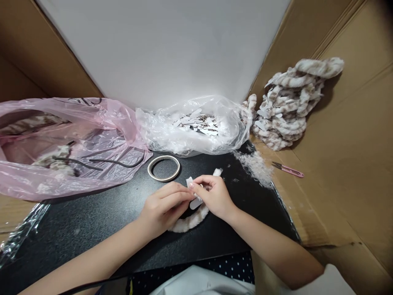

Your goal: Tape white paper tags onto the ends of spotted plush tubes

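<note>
My left hand [167, 204] and my right hand [218, 196] meet above the black tabletop, fingers closed and fingertips nearly touching. Between right thumb and fingers is a small white strip [189, 181], its end sticking up. A white rounded tag [195, 203] hangs just below the fingertips. Under both hands curves a fluffy plush band [192, 221], cream with pale brown patches, one end [217, 172] showing past my right hand. The left fingers are pinched close to the tag and band; what lies between them is hidden.
A tape roll [163, 168] lies beyond my left hand. Behind are a clear bag [147, 131] of white tags and a pink bag [119, 119] with plush and dark cords. Right: heaped plush bands [285, 106], loose fluff [254, 166], pink thread snips [288, 169], cardboard walls [353, 164].
</note>
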Motion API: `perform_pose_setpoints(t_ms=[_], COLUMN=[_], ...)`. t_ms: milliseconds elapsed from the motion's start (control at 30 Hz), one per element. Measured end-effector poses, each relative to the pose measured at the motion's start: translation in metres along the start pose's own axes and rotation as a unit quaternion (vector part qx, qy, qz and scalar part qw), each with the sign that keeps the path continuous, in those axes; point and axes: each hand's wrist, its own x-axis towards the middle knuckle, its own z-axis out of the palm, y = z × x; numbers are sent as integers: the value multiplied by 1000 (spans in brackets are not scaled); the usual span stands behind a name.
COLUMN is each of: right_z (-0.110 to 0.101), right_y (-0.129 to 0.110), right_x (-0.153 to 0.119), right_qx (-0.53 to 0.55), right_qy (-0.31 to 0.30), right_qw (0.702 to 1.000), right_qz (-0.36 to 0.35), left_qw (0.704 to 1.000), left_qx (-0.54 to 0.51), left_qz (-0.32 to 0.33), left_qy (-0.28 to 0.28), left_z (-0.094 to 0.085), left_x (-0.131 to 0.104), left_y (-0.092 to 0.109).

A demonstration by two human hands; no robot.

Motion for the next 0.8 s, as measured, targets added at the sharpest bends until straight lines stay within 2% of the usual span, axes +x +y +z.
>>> perform_pose_setpoints(t_ms=[133,300,433,533,633,700,800], right_z=[0,-2,-1,2,3,3,2], right_y=[2,2,5,6,4,2,0], right_x=[0,2,1,-1,-3,-4,-5], right_qx=[0,71,85,44,-24,-46,-70], right_qy=[19,22,20,30,59,69,66], right_qw=[1000,995,992,997,996,989,980], right_qz=[19,74,89,47,-56,-120,-172], left_qw=[1000,998,994,1000,995,983,956], left_qx=[12,41,70,19,-47,-77,-139], left_qz=[-20,48,79,17,-93,-165,-260], left_qy=[2,-30,-24,-17,-12,-5,4], left_z=[2,0,0,2,4,4,6], left_x=[-3,-7,-11,-10,-6,-4,-2], left_y=[-3,-17,-22,-18,-13,-11,-10])
